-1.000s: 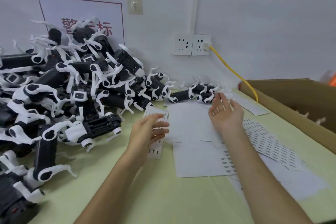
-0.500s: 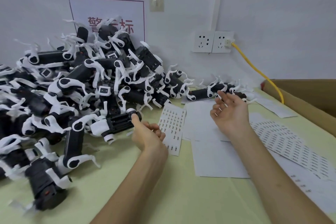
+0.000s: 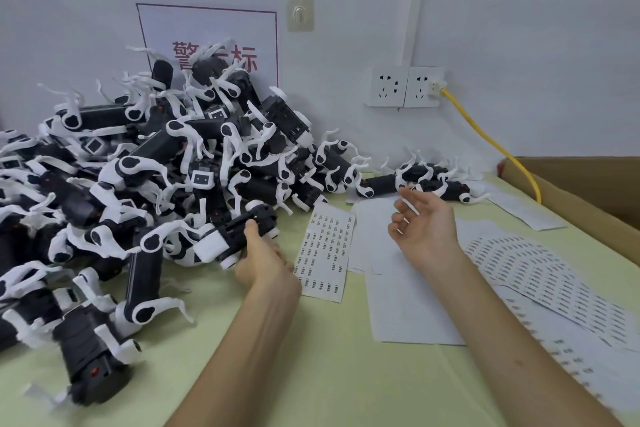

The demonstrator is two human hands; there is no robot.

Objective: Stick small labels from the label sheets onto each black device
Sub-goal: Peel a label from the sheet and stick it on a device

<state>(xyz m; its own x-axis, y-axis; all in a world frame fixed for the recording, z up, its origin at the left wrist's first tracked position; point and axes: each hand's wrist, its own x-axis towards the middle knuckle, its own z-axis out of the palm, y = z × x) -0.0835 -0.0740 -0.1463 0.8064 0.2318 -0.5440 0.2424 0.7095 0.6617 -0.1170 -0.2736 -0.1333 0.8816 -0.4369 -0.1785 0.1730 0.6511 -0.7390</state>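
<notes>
While your left hand [image 3: 259,262] grips: black device [image 3: 225,239] left of label sheet [image 3: 325,250], fingers curled.
Right hand [image 3: 424,230]: fingers spread, sheet's right.

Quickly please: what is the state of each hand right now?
Left hand: grips a black device.
Right hand: open, palm up, fingers loosely curled; a label on a fingertip cannot be told.

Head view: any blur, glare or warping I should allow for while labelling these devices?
Head view: even, soft light, no glare; wide-angle lens tilts the white wall conduit; the black-and-white plastic device at bottom left and the white label sheets at far right are smeared; print on the middle sheet is unreadable.
</notes>
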